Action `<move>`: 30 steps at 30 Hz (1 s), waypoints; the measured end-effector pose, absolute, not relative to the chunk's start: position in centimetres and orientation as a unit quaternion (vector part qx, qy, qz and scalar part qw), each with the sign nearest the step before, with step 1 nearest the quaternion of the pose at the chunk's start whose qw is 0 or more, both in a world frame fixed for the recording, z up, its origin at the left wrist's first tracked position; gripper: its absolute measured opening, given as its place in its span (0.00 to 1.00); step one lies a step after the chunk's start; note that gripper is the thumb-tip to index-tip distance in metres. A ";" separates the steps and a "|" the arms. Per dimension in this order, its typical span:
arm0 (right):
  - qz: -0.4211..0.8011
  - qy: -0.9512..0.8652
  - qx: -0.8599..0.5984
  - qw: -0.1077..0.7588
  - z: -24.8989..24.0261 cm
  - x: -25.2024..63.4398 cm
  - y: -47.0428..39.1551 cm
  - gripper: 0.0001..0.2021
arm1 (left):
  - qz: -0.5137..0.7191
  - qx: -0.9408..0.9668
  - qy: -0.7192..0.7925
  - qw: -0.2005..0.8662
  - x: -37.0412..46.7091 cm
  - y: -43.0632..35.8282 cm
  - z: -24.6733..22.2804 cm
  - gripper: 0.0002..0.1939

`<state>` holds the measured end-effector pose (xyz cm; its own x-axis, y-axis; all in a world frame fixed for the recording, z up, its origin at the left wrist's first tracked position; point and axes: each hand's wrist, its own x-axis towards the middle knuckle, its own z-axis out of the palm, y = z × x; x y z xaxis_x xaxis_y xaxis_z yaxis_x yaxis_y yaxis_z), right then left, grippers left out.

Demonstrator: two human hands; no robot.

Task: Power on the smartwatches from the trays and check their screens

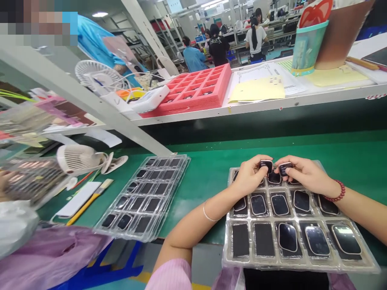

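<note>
My left hand (pixel 248 174) pinches a smartwatch body (pixel 265 165) with a dark screen between thumb and fingers. A second smartwatch body (pixel 285 168), its screen lit with small text, is gripped in my right hand (pixel 311 173). Both are held side by side, tilted up, over the far row of a clear plastic tray (pixel 290 267). Most visible pockets of this tray hold dark-screened watch bodies, such as the watch in the middle row (pixel 279 204). Two near-left pockets show only black padding (pixel 240 240). My hands hide part of the far row.
Left on the green bench (pixel 205 189) lies another clear tray (pixel 151 237) with a few watch bodies. Beyond it are a brush (pixel 90 201), a white box (pixel 79 198) and a small fan (pixel 78 159). The shelf ahead bears a red foam tray (pixel 222 90). A co-worker's sleeve shows at far left.
</note>
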<state>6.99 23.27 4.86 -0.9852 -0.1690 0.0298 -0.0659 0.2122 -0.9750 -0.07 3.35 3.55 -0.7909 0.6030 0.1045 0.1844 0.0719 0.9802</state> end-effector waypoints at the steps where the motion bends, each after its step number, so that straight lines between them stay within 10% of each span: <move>1: -0.624 0.777 -0.073 0.040 4.9 7.0 23.2 0.12 | 0.625 0.274 0.711 0.171 0.0 3.4 3.7 0.14; 30: -0.580 0.811 -0.068 0.022 3.7 7.1 23.5 0.17 | 0.608 0.260 0.738 0.135 -0.3 3.3 3.8 0.17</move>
